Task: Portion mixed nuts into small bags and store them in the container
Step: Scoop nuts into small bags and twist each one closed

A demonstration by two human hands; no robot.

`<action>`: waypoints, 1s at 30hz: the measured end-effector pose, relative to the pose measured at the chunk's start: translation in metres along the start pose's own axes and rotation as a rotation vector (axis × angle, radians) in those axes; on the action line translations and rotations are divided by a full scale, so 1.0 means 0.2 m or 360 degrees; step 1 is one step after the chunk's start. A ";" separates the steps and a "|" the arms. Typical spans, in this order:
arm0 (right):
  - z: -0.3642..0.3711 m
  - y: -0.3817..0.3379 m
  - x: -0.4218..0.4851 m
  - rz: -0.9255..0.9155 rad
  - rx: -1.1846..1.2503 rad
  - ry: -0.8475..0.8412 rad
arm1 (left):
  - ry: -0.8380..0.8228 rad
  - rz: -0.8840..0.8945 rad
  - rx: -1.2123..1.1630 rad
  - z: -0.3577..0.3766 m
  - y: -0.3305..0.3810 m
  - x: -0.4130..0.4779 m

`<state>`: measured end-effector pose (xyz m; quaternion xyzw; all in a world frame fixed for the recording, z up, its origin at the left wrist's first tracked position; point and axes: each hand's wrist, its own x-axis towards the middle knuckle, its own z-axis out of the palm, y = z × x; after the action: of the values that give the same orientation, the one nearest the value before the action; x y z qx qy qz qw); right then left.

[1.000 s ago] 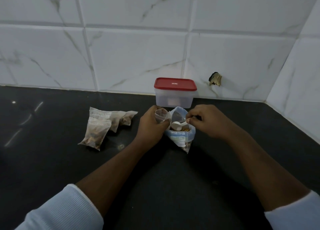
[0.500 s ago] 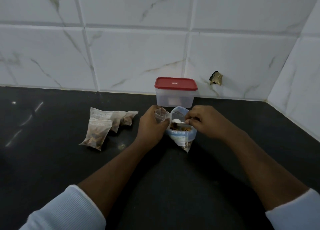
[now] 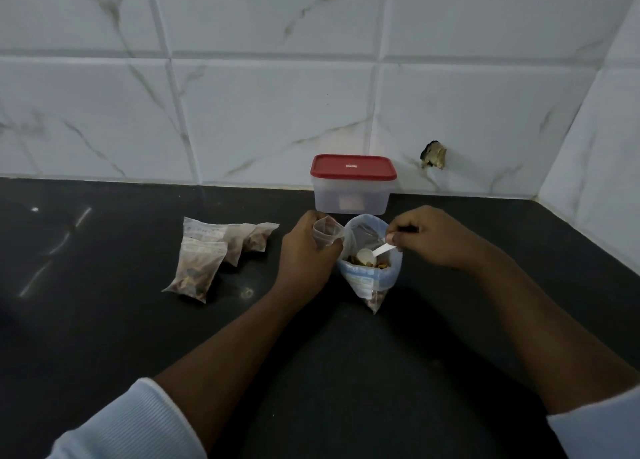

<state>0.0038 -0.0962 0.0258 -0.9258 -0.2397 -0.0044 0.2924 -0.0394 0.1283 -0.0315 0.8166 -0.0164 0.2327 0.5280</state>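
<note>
- Head view, middle of the frame: grips a small clear bag point(image 3: 327, 232) in the left hand point(image 3: 304, 252), fingers curled round it, mouth held open and facing up; contents too hidden to tell.
- Pinches the handle of a white spoon point(image 3: 372, 255) between thumb and fingertips of the right hand point(image 3: 438, 239), other fingers curled in.
- Rests the spoon's bowl on the mixed nuts point(image 3: 383, 265) inside the large bag point(image 3: 372, 280), standing open on the black bench point(image 3: 104, 337) just right of the small clear bag and touching the left hand.
- Behind both hands, against the tiled wall point(image 3: 277, 112): container point(image 3: 351, 199), red lid point(image 3: 353, 168) on.
- Left of centre: filled small bags point(image 3: 199, 270) lying overlapped on the bench, near the left hand but apart from it.
- Against half a second ago: spoon bowl lower and further right, down on the nuts instead of up beside the small clear bag's mouth; right hand shifted slightly right; left hand, container and filled small bags unmoved.
</note>
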 end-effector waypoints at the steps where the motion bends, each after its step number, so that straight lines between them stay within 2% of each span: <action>1: 0.00 0.00 0.00 0.0059 0.0099 -0.0002 | -0.0017 0.0011 0.0008 0.00 0.00 0.00; 9: 0.08 0.02 0.01 0.0807 0.1079 0.0076 | -0.0061 -0.0041 -0.0164 -0.01 -0.02 0.02; 13: 0.07 0.04 0.00 0.0981 0.1255 0.0052 | -0.0183 -0.0110 -0.0179 -0.04 -0.02 0.04; 22: 0.01 0.08 -0.02 0.0834 0.1373 0.0116 | -0.0399 -0.0002 0.0073 -0.11 0.00 0.03; 27: 0.01 0.00 -0.03 0.0529 0.1666 0.0154 | -0.0420 0.0039 0.0128 -0.10 0.00 0.03; 30: 0.06 -0.07 -0.04 0.0304 0.1580 0.0196 | -0.0420 0.0049 0.0092 -0.10 0.00 0.03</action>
<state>-0.0111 -0.0840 0.0227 -0.6909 -0.1094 0.0823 0.7099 -0.0406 0.1470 -0.0224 0.8546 -0.0916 0.1318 0.4939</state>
